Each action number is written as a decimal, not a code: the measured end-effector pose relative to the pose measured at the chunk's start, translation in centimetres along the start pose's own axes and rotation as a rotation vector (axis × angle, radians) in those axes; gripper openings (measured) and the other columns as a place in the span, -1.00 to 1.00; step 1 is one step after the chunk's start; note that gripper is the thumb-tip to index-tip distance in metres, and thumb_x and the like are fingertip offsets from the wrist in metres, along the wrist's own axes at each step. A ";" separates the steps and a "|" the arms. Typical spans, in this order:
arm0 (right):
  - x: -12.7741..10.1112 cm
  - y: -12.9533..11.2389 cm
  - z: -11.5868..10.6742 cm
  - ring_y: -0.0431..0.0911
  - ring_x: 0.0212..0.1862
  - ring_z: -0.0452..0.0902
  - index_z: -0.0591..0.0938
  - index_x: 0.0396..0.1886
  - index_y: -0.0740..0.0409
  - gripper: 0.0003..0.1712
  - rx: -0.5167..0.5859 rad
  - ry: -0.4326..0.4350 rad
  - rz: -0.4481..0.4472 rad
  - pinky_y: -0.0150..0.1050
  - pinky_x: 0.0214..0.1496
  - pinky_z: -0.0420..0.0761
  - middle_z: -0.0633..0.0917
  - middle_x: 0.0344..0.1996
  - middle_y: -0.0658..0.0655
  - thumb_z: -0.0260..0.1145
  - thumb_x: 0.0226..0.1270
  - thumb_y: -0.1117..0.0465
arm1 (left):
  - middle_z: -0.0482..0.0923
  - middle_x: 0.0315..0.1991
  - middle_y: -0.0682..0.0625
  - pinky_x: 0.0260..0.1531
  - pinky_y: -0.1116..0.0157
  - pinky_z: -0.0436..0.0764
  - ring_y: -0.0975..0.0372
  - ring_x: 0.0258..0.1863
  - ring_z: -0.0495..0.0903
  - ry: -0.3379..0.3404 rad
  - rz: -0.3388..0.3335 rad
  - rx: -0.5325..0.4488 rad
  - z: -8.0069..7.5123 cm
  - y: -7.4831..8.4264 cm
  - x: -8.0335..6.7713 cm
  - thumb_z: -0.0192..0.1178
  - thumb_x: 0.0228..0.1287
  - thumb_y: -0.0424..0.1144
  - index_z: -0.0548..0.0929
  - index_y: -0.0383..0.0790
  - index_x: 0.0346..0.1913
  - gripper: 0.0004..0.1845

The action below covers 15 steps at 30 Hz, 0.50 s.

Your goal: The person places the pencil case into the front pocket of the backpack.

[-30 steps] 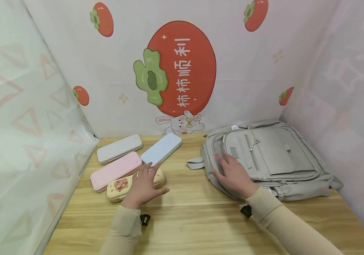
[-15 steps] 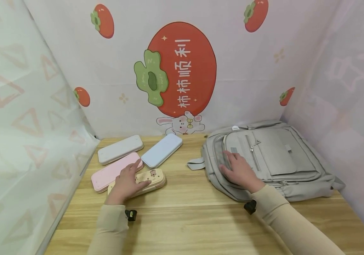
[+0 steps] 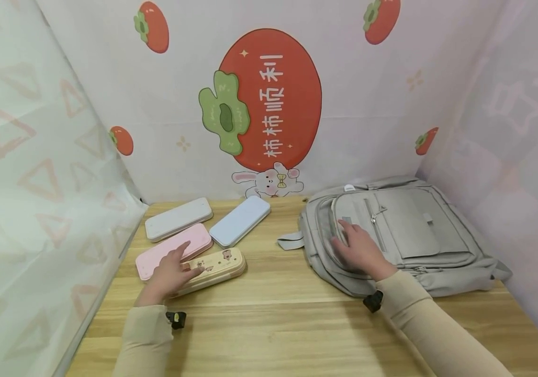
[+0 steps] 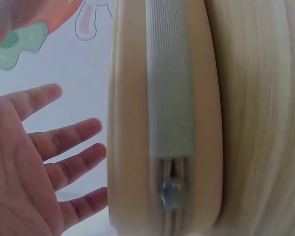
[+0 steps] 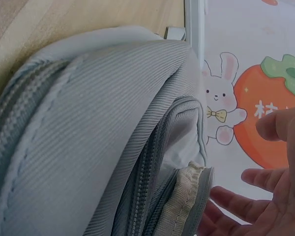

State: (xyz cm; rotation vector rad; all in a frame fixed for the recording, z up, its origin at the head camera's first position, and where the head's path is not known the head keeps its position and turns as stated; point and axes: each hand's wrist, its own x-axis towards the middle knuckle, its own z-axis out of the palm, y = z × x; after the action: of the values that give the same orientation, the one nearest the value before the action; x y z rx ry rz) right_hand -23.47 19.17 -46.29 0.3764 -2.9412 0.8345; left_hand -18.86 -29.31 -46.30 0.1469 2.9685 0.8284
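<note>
My left hand [image 3: 171, 268] lies with straight fingers on the left end of a cream pencil case [image 3: 219, 263] printed with small cartoon figures. In the left wrist view the open palm [image 4: 37, 162] faces the cream case's zipped edge [image 4: 162, 123]. My right hand [image 3: 359, 250] rests flat, fingers spread, on the left front of a grey backpack [image 3: 410, 230] that lies on the wooden table [image 3: 278, 319]. The right wrist view shows the backpack's zipped side [image 5: 88, 137] with the right fingers [image 5: 236, 201] above it.
A pink case [image 3: 197, 236], a white case [image 3: 178, 219] and a light blue case [image 3: 239, 221] lie behind the cream one. Printed fabric walls close in the table on the left, back and right. The backpack's grey strap [image 3: 289, 242] sticks out leftwards.
My left hand has slid left along the cream case, from its middle to its left end. My right hand has moved farther onto the backpack's front.
</note>
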 end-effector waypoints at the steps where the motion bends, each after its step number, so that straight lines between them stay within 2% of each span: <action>1: 0.0 0.0 0.0 0.49 0.26 0.39 0.29 0.50 0.45 -0.29 0.004 0.000 0.003 0.37 0.28 0.40 0.48 0.22 0.62 0.14 0.57 0.07 | 0.34 0.32 -0.56 0.14 -0.35 0.45 -0.40 0.27 0.38 -0.004 -0.003 -0.013 -0.1 -0.3 -0.1 0.39 0.31 0.05 0.25 -0.44 0.53 -0.07; 4: 0.2 0.2 0.0 0.47 0.24 0.41 0.30 0.50 0.46 -0.29 0.016 0.001 0.010 0.36 0.27 0.42 0.51 0.19 0.60 0.13 0.58 0.06 | 0.37 0.30 -0.57 0.23 -0.30 0.39 -0.41 0.31 0.34 -0.011 -0.001 -0.040 -0.4 -1.3 -0.6 0.38 0.32 0.01 0.32 -0.52 0.47 -0.13; 8: 0.3 0.5 0.0 0.43 0.20 0.47 0.30 0.49 0.48 -0.29 0.031 0.005 0.012 0.32 0.23 0.45 0.57 0.13 0.55 0.13 0.57 0.07 | 0.41 0.28 -0.57 0.27 -0.28 0.38 -0.40 0.30 0.36 -0.024 0.000 -0.064 -0.7 -2.5 -1.2 0.35 0.37 -0.02 0.35 -0.62 0.40 -0.18; 15: 0.3 0.7 0.0 0.40 0.15 0.50 0.31 0.47 0.50 -0.31 0.053 0.005 0.016 0.31 0.20 0.48 0.58 0.09 0.54 0.12 0.58 0.08 | 0.34 0.36 -0.54 0.24 -0.30 0.39 -0.41 0.33 0.32 -0.068 -0.069 -0.130 -1.0 -3.5 -1.7 0.30 0.44 0.00 0.31 -0.58 0.44 -0.19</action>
State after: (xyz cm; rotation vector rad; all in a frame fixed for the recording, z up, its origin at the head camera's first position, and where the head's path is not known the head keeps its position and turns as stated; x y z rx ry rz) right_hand -23.98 19.68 -46.65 0.3542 -2.9258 0.9148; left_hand -17.53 -32.96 -47.24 0.0648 2.8286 0.9833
